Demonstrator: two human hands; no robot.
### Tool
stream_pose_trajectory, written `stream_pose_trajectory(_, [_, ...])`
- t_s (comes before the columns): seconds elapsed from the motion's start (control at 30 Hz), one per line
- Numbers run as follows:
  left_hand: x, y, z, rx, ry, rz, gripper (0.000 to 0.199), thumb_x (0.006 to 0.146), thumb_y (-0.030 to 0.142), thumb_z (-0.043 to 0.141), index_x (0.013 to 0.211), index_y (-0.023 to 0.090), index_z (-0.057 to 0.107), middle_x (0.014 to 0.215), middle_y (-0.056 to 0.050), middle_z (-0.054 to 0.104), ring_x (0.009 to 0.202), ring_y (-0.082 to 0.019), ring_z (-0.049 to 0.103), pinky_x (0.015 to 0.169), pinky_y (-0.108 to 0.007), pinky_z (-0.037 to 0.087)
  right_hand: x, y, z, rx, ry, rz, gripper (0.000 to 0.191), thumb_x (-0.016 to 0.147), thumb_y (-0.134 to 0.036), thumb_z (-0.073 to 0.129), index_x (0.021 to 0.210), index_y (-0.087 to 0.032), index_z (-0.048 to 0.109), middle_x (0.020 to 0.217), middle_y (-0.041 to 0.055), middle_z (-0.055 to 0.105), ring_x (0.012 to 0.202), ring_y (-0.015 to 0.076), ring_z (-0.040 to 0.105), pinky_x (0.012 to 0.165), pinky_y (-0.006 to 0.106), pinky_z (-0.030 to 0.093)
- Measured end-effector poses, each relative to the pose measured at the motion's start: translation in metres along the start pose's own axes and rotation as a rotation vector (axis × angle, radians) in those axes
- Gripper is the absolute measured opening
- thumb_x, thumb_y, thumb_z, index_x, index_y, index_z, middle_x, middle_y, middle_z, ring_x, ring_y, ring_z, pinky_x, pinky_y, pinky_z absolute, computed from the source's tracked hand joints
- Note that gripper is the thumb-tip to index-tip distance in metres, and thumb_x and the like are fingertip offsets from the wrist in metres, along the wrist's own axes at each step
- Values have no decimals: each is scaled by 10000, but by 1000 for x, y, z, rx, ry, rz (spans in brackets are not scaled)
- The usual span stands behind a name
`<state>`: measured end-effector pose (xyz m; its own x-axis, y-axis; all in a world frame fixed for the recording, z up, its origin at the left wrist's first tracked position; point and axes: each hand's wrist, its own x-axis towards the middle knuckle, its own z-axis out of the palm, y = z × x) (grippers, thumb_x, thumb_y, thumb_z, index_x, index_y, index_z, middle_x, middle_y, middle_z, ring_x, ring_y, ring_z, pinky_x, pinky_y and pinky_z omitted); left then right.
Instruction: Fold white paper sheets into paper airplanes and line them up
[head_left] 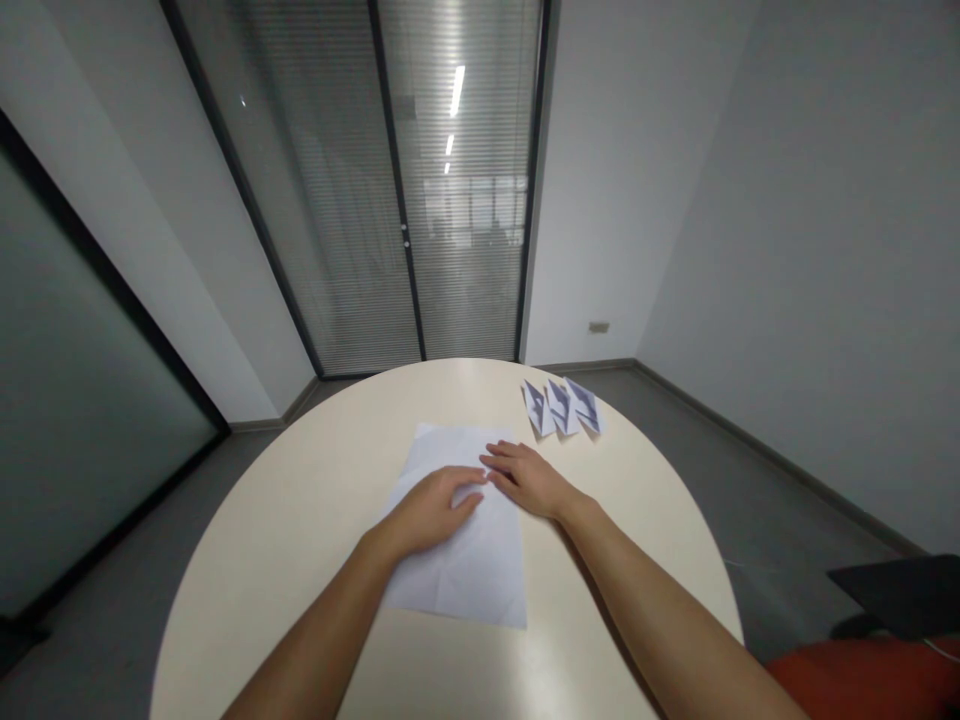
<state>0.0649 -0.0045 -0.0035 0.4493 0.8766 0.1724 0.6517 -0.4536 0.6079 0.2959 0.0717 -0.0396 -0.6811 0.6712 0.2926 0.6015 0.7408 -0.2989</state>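
Left hand [433,508], center of frame, just below the middle: palm down over the sheet, fingers a bit bent, thumb and index apart. Right hand [534,482], just right of it: palm down, fingers slightly spread, lying across the sheet's upper right edge. Fingertips of both hands meet or nearly meet; can't tell if they touch, or if anything is pinched there.

White paper sheet [469,590] under both hands, lower center of frame, flat with faint creases, nearest corner at lower right. It lies on a round cream table [300,540] filling the lower middle. Both forearms come in from the bottom edge.

Three folded paper pieces [559,405] in a row on the table, right of center, beyond the right hand, well apart from the sheet.

Further out: glass partition [330,240] with blinds, top center; wall outlet [598,327] right of it; frosted panel [67,400] at left; red item [862,680] and black item [900,590], lower right corner, too cut off to identify.
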Motion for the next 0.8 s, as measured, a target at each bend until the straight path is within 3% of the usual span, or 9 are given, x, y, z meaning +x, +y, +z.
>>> stream_pose_trajectory(0.1, [-6, -31, -10, 224, 8, -165, 594, 913, 410, 610, 1448, 161, 541, 1611, -151, 408, 1514, -326, 333, 1219, -487, 298, -1, -2, -2, 9, -16, 25, 410, 1010, -323, 471, 1356, -205, 657, 1468, 149, 581, 1391, 311, 505, 1153, 544, 368])
stream_pose_trajectory(0.2, [-8, -45, -14, 343, 37, -141, 580, 928, 403, 590, 1444, 143, 531, 1517, -173, 515, 1416, -316, 464, 1176, -462, 365, -1, -4, -8, 18, -9, 18, 368, 938, -276, 556, 1263, -182, 703, 1410, 148, 629, 1343, 311, 547, 1129, 491, 398])
stream_pose_trajectory(0.3, [-5, -38, -9, 401, 74, -70, 384, 953, 345, 541, 1279, 168, 644, 1226, -137, 680, 1178, -297, 610, 1062, -459, 467, 2, -7, -13, 16, 37, 50, 274, 934, -262, 561, 1107, -164, 749, 1184, 135, 736, 1137, 275, 661, 1029, 414, 472])
stream_pose_trajectory(0.37, [-1, -30, -1, 399, 73, -13, 319, 934, 303, 556, 1211, 186, 663, 1183, -118, 677, 1150, -282, 611, 1038, -441, 485, 3, -11, -14, 31, 76, 58, 277, 970, -282, 529, 1090, -164, 749, 1087, 122, 750, 1048, 249, 680, 986, 384, 492])
stream_pose_trajectory(0.43, [2, -25, 8, 379, 70, 18, 335, 919, 267, 561, 1237, 186, 633, 1269, -122, 649, 1234, -274, 579, 1086, -437, 461, 3, -16, -11, 64, 87, 11, 332, 994, -319, 514, 1207, -162, 714, 1192, 135, 725, 1146, 250, 650, 1034, 386, 474])
stream_pose_trajectory(0.53, [4, -24, 19, 364, 16, 17, 493, 957, 303, 516, 1428, 160, 502, 1546, -155, 479, 1463, -284, 405, 1221, -485, 316, 2, -24, -3, 90, -11, -62, 518, 999, -383, 510, 1465, -158, 545, 1515, 151, 532, 1433, 286, 451, 1189, 447, 347])
stream_pose_trajectory(0.63, [5, -25, 25, 385, -50, -37, 607, 1000, 362, 446, 1560, 149, 347, 1659, -150, 314, 1549, -282, 258, 1261, -501, 224, 1, -27, 5, 62, -127, 74, 639, 1015, -450, 451, 1587, -178, 368, 1636, 125, 355, 1527, 318, 293, 1240, 535, 235])
stream_pose_trajectory(0.8, [4, -22, 26, 436, -68, -127, 589, 1011, 398, 424, 1568, 208, 386, 1685, -115, 248, 1570, -324, 160, 1260, -524, 191, 4, -17, 7, -40, -119, 304, 687, 1025, -522, 395, 1578, -116, 376, 1656, 172, 271, 1550, 357, 209, 1240, 563, 202])
